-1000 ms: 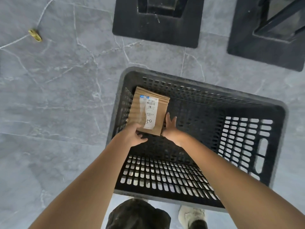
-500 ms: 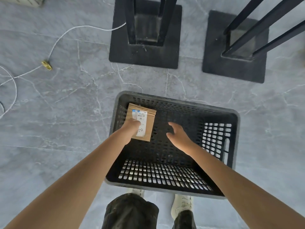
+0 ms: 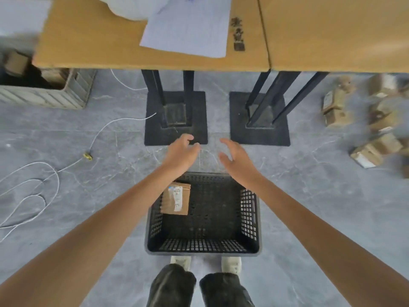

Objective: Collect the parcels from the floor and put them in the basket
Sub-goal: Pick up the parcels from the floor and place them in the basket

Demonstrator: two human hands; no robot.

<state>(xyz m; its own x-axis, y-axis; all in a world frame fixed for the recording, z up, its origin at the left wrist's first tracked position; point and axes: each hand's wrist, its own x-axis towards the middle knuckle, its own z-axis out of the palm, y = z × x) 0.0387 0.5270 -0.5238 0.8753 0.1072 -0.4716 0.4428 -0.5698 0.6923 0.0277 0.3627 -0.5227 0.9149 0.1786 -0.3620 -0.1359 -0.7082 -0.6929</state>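
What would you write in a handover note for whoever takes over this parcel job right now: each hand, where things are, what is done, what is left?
Left hand: open, empty, above the far rim of the basket.
Right hand: open, empty, beside it.
Brown parcel: inside the basket, at its left side.
Done: that one parcel is in.
Left: collect the floor parcels at the far right.
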